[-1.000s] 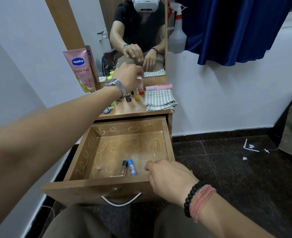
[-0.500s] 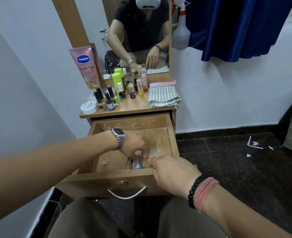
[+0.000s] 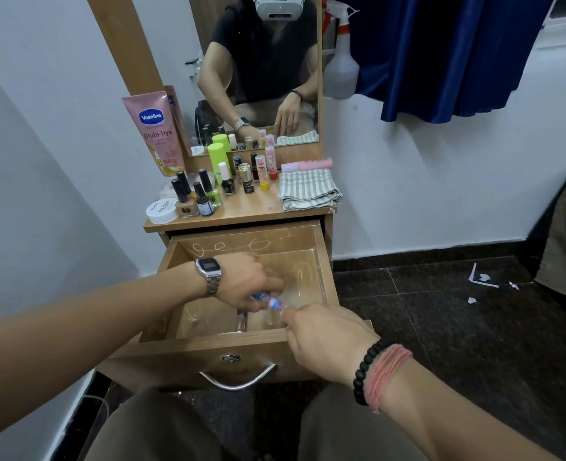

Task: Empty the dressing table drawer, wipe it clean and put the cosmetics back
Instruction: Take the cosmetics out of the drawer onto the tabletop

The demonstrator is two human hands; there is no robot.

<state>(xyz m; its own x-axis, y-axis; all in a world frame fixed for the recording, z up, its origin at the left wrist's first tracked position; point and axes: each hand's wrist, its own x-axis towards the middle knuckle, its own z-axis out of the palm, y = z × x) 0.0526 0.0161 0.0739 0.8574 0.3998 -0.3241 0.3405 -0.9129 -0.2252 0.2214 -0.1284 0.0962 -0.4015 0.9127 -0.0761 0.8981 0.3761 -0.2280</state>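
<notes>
From the head view, the left hand (image 3: 245, 281) reaches down into the open drawer (image 3: 325, 281), its fingers curled round a small blue-and-white tube (image 3: 268, 301) that it holds just above the drawer floor. A metal watch (image 3: 210, 272) sits on that wrist. Directly below the left hand, near the front wall of the drawer, a slim brownish tube (image 3: 240, 322) lies on the drawer floor. White scribbled marks (image 3: 215, 249) cover the drawer's back wall, beyond the left hand.

The right hand (image 3: 325, 341) rests on the front edge of the drawer, just to the right of the blue-and-white tube, with its fingers curled over the rim and gripping it. A black bead bracelet (image 3: 368, 371) and a pink thread band (image 3: 386, 374) circle that wrist. Below and to the left of the right hand, a metal handle (image 3: 238, 382) hangs on the drawer front.

Beyond both hands, on the bench (image 3: 251, 209) above the drawer, stand the nail polish bottles (image 3: 198, 197), a green bottle (image 3: 218, 158), lip balm sticks (image 3: 265, 171) and a white jar (image 3: 162, 211). A pink Vaseline tube (image 3: 157, 131) leans against the mirror frame at the far left. A folded striped cloth (image 3: 308, 189) lies at the bench's right end, straight beyond the right hand, with a pink tube (image 3: 308, 165) behind it. A spray bottle (image 3: 341, 71) hangs by the mirror (image 3: 268, 78).
</notes>
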